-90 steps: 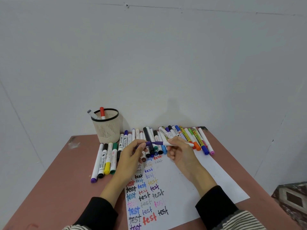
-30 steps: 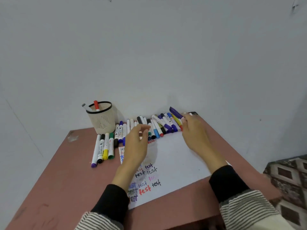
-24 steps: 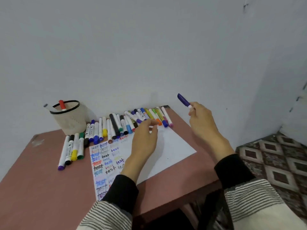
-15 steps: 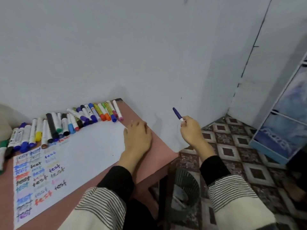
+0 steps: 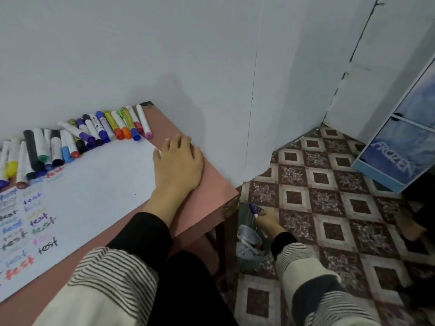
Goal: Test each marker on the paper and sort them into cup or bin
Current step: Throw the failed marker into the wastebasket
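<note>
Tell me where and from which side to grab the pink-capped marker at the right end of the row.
Pinch the pink-capped marker at mid-barrel from above, fingers on its two long sides. It lies flat on the table, cap toward the paper. Its right side is free; another marker crowds its left, so come from the right.

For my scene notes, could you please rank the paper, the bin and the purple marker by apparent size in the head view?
1. Paper, though cropped and nearer the camera.
2. Bin, partly hidden by the table.
3. Purple marker, held by the right hand over the bin.
</note>
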Demonstrator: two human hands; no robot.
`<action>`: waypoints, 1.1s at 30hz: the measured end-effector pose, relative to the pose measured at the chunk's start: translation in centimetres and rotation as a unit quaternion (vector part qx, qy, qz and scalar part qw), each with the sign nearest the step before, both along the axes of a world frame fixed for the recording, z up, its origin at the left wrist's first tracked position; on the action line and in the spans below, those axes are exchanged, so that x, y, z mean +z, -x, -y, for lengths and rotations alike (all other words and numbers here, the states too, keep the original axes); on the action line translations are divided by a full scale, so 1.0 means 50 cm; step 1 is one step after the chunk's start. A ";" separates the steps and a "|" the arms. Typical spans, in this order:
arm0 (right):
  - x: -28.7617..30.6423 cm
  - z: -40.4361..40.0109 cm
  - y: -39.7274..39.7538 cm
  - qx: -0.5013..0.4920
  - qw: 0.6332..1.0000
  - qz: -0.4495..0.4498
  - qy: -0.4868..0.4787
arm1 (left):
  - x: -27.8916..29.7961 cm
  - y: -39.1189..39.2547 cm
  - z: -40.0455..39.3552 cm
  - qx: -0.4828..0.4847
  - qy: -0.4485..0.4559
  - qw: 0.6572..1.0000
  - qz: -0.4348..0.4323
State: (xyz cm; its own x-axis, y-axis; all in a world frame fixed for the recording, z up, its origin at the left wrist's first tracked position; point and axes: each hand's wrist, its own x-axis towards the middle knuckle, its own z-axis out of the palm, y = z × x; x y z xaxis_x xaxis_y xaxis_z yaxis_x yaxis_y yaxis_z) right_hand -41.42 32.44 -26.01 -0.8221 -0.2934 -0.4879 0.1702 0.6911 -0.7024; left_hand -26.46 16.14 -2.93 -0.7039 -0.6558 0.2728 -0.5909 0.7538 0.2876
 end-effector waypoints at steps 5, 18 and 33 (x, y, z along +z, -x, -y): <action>0.030 -0.010 -0.015 -0.017 1.000 -0.002 0.012 | -0.002 0.001 0.000 0.000 -0.001 1.000 -0.008; 0.393 0.123 -0.067 0.024 0.929 -0.238 0.281 | 0.067 -0.044 0.017 0.092 -0.324 0.864 -0.374; 0.517 0.329 -0.275 0.275 0.904 -0.300 0.131 | 0.133 -0.207 0.095 0.175 -0.422 0.732 -0.505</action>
State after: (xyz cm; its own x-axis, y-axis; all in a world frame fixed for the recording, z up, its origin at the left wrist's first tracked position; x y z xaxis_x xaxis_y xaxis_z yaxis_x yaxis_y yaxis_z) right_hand -27.68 15.97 -0.16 -0.6100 -0.7794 0.1433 -0.6152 0.3518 -0.7055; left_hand -16.10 11.38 3.73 -0.1696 -0.9831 -0.0681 0.1304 -0.0909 0.9873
